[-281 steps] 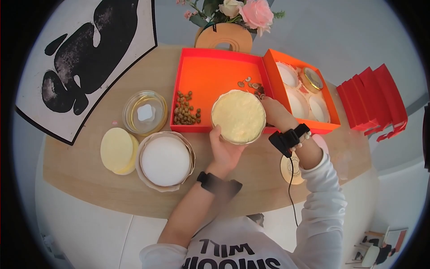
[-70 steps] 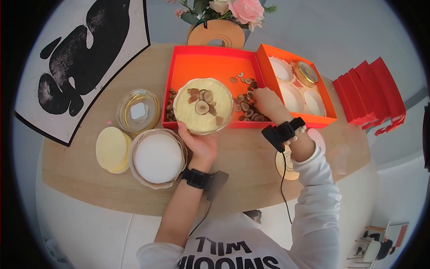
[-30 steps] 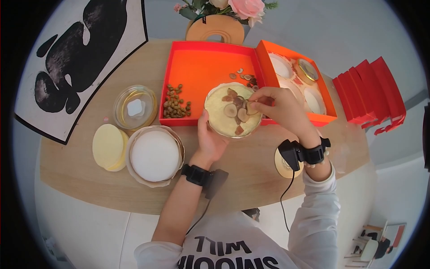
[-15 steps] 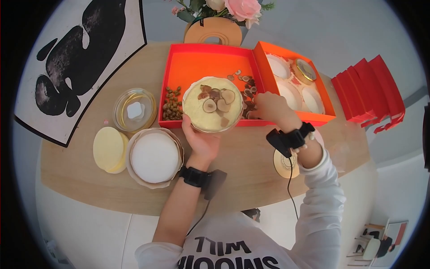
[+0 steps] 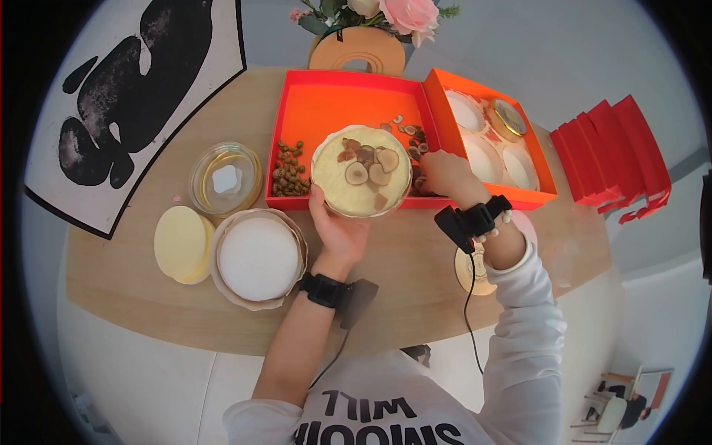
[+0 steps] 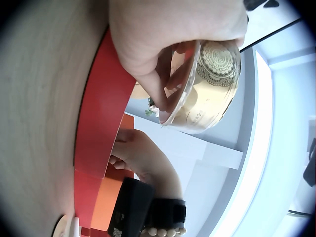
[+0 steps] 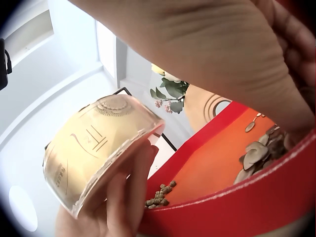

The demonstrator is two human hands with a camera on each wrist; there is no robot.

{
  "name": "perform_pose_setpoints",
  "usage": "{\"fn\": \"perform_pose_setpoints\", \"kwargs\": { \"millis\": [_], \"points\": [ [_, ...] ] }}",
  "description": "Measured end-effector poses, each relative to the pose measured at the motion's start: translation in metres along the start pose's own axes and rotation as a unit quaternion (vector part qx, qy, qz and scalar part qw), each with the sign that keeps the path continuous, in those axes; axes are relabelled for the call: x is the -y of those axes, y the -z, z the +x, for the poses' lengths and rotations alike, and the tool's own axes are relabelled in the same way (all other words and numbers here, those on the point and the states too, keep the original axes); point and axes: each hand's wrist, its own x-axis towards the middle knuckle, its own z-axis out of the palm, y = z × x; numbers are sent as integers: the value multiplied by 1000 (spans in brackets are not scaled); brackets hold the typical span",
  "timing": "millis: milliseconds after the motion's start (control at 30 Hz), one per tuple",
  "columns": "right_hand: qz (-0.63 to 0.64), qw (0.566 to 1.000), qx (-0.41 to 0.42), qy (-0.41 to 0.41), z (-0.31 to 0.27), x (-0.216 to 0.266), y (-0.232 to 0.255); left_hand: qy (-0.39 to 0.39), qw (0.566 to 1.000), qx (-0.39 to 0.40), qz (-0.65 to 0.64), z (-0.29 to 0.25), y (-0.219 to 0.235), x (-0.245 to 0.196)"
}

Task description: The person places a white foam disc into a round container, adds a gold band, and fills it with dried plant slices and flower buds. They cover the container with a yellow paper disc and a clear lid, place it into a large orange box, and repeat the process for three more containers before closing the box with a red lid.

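Observation:
My left hand (image 5: 341,233) holds up a round gold container (image 6: 215,89) from below, with fingers curled into its hollow underside in the left wrist view. Its cream padded face (image 5: 334,185) points up in the head view and carries several thin round brown dried slices (image 5: 357,173). My right hand (image 5: 454,178) reaches into the right side of the shallow red box (image 5: 348,104), down at a pile of dried slices (image 7: 256,155). Its fingertips are hidden among them, so I cannot tell whether they pinch a slice. Small brown-green nubs (image 5: 288,174) lie in the box's left corner.
An orange-lined tray (image 5: 545,178) with white round cups and a gold-rimmed jar (image 5: 507,119) adjoins the red box. On the left are a clear round tub (image 5: 204,193), cream discs (image 5: 180,241) and a white-topped round container (image 5: 257,259). Red folded boxes (image 5: 593,159) stand far right.
The cream face, bare 9.4 seconds ago, now bears slices. About a second ago my right hand set a slice there, then it returned to the pile. The container has shifted slightly right since half a second ago.

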Motion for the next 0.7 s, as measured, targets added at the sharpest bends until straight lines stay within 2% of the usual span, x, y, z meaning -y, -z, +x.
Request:
{"fn": "perform_pose_setpoints", "kwargs": {
  "millis": [100, 200, 300, 400, 500, 600, 700],
  "points": [
    [34, 998, 54, -19, -2, -1, 14, -4, 1000, -2, 2, 0, 0, 0],
    [104, 993, -46, -18, -1, -8, 11, -8, 1000, 2, 3, 1, 0, 0],
    [133, 990, -48, -11, -6, -12, 22, -6, 1000, 1, 8, 1, 0, 0],
    [203, 976, -72, -43, -17, -13, 44, -4, 1000, -4, 28, 0, -4, -1],
    [298, 945, -129, 31, -15, -23, 50, 1, 999, -3, 42, -1, -5, -1],
    [447, 880, -146, 62, -38, 1, 71, 14, 999, 5, 52, -1, -4, -1],
    [403, 910, -80, 58, -53, 28, 80, 41, 998, 29, 46, 0, 1, 1]
  ]
}}
